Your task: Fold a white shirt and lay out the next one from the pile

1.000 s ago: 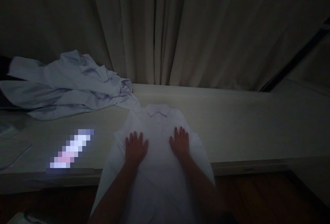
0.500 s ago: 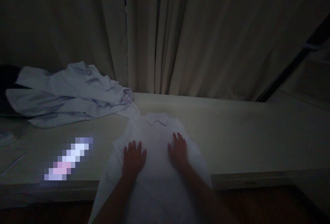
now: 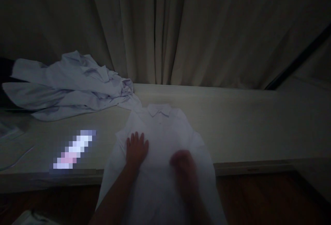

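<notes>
The white collared shirt [image 3: 165, 131] lies face-up on the pale table [image 3: 245, 128], collar at the far side, hem hanging over the near edge. The left hand [image 3: 136, 149] rests flat on it, fingers spread. The right hand [image 3: 184, 164] — blurred — seems to lie on the cloth; its grip cannot be told. A crumpled heap of shirts [image 3: 69, 85] sits far left.

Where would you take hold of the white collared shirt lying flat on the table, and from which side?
Probably at the shoulders of the white shirt, just beside the collar, coming from the near edge. It lies spread flat, collar away, hem hanging over the table edge. The left hand rests flat on it; the right hand is blurred.
</notes>
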The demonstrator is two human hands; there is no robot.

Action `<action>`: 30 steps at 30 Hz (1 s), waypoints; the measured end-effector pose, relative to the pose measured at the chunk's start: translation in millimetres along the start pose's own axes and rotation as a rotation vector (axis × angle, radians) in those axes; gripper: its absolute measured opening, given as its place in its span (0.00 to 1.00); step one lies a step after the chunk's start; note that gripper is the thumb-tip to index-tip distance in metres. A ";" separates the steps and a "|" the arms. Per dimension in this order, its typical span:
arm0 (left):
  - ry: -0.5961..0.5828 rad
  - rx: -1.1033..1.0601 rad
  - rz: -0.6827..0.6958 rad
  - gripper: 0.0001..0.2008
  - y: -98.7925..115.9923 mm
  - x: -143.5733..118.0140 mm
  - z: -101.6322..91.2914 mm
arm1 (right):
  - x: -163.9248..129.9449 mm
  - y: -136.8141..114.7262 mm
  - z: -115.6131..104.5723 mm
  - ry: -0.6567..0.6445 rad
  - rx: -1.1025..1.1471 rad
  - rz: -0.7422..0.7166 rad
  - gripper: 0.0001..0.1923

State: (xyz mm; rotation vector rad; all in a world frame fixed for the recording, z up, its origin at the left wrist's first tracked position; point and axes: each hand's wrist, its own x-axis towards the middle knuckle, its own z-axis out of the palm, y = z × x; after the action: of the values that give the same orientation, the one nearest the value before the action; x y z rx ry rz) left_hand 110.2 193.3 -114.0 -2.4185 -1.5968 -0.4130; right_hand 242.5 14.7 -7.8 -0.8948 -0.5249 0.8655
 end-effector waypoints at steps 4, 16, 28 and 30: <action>0.029 -0.008 0.030 0.26 0.5 -1.2 -4.8 | -17.1 -22.1 2.8 -0.063 0.484 0.322 0.13; -0.023 -0.052 0.037 0.26 1.5 -0.8 -13.6 | -38.5 -26.9 4.2 -0.182 0.810 0.433 0.17; -0.060 -0.075 0.019 0.26 0.5 0.7 -17.8 | -37.9 -23.7 15.4 -0.122 0.791 0.503 0.17; -0.055 -0.086 0.017 0.26 0.6 0.5 -17.7 | -38.0 -23.3 16.3 -0.104 0.785 0.499 0.16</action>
State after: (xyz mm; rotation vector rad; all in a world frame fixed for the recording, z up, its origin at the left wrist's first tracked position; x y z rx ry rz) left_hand 108.8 187.6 -97.2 -2.5265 -1.6112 -0.4241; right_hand 219.5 -17.1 18.8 -0.2463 -0.0105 1.4409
